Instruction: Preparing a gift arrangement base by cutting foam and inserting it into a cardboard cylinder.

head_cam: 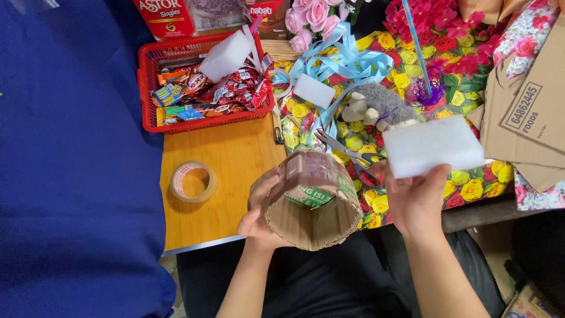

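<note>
This looks like a gift-wrapping corner in a home or small shop. A wooden surface [223, 159] carries a red basket [154, 88] of snack packets. Right of the basket lie flower-printed wrapping paper [471, 188], curled blue ribbon [344, 59], scissors [353, 156] and artificial roses [312, 15]; below the basket sits a tape roll [192, 181].

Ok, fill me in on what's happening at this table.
A person holds a corrugated cardboard ring in the left hand and a white foam block in the right hand, above a table edge. Scissors lie on flowered wrapping paper, with a tape roll and a red snack basket nearby.
</note>
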